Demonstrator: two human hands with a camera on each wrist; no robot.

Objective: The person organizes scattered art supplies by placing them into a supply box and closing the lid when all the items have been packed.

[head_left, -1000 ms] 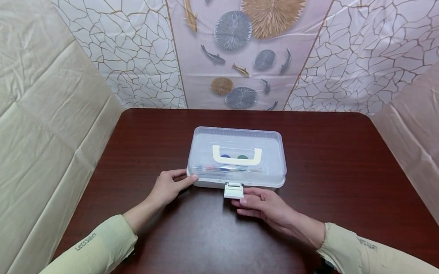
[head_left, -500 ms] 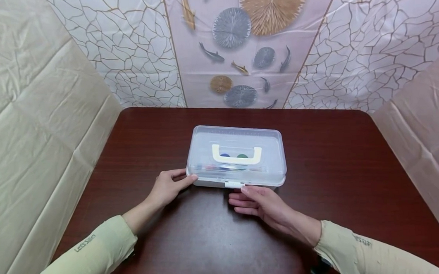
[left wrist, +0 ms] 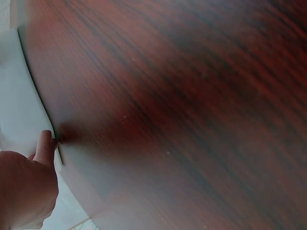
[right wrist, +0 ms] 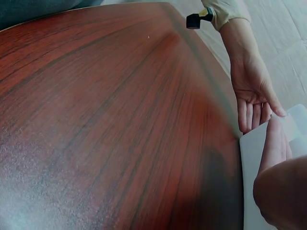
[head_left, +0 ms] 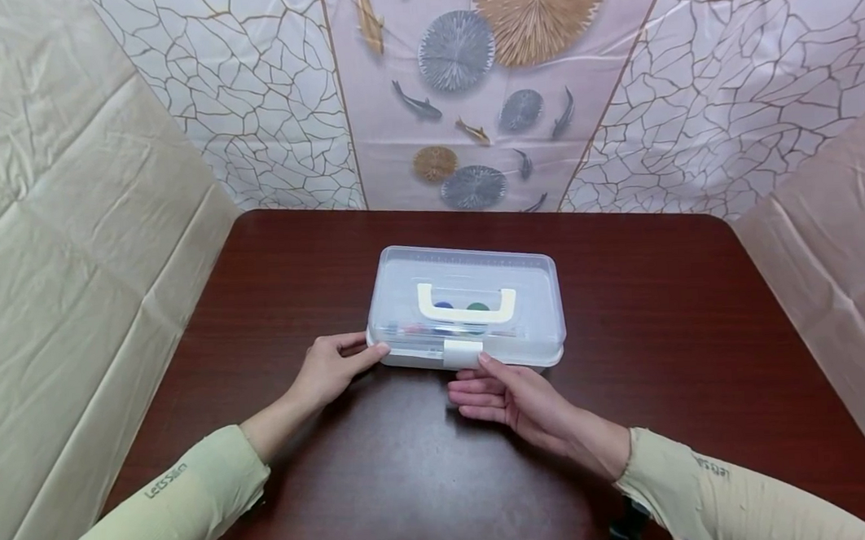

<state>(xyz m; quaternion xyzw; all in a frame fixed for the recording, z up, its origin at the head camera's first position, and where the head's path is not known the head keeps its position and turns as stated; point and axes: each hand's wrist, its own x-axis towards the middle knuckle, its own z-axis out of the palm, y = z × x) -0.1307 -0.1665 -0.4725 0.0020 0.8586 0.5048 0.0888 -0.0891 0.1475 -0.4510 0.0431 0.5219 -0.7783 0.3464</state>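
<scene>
A clear-lidded plastic carrying box (head_left: 404, 288) with a white base lies closed on the table. Its white handle (head_left: 467, 316) is on the lid, and a white latch (head_left: 463, 354) sits folded up against the front. Blue, green and reddish contents show blurrily through the lid. My left hand (head_left: 335, 369) grips the box's front left corner, thumb (left wrist: 45, 146) on the front and fingers at the side, partly hidden. My right hand (head_left: 523, 404) presses the latch's right end with the thumb, while its other fingers extend loosely below the front of the box.
The dark reddish-brown table (head_left: 663, 323) has patterned cloth (head_left: 262, 91) behind it and plain pale cloth (head_left: 58, 265) along the left side, with more on the right. A black device (head_left: 629, 525) is strapped beneath the right sleeve (head_left: 678, 469).
The latch has swung upward, from sticking out at the front to lying flat against the lid edge. My right thumb has moved up with it; the left hand stays at the corner.
</scene>
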